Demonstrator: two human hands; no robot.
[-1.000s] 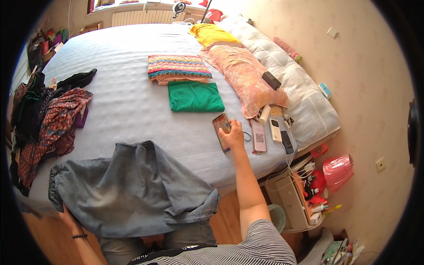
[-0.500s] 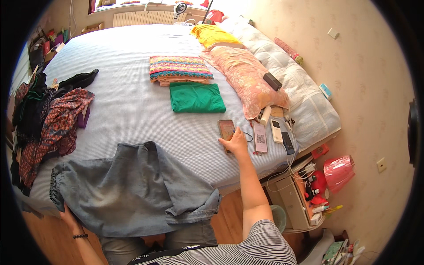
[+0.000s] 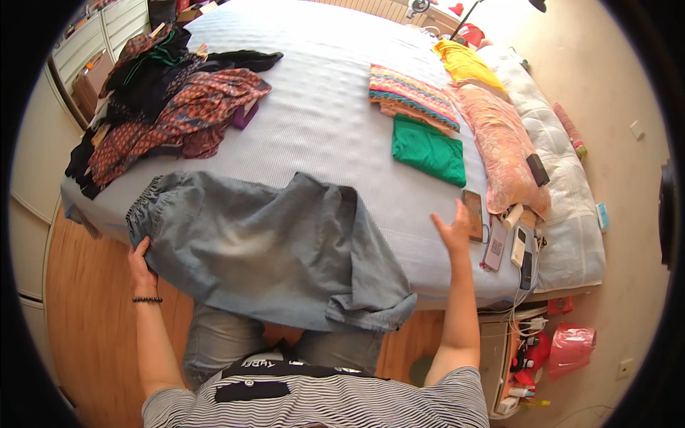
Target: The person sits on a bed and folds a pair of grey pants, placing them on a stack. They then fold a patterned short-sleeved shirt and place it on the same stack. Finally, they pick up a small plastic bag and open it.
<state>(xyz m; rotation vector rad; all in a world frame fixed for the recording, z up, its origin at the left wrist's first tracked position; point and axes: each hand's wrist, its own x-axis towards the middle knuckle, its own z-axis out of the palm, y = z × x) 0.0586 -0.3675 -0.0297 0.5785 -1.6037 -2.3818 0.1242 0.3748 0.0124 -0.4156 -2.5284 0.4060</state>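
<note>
Faded blue denim pants (image 3: 250, 246) lie across the near edge of the bed, their gathered elastic waist at the left and a rolled cuff at the right. My left hand (image 3: 142, 265) grips the cloth just below the waist, its fingers partly hidden by the denim. My right hand (image 3: 454, 232) is held over the sheet with thumb and fingers spread, holding nothing. Just right of it lies a phone in a brownish case (image 3: 472, 214). Beyond that hand is a folded green cloth (image 3: 428, 151), beside a folded colourful striped cloth (image 3: 410, 96).
A heap of dark and patterned clothes (image 3: 178, 114) covers the bed's left side. Along the right lie a pink phone (image 3: 494, 246), a white device (image 3: 519, 246), a peach floral pillow (image 3: 492, 143) and a yellow cloth (image 3: 471, 65). A cluttered bedside cabinet (image 3: 499, 349) stands below.
My right hand has lifted off the brown-cased phone and moved slightly left of it, fingers spread. The view has swung left, so the bed's contents appear farther right. My left hand still holds the pants.
</note>
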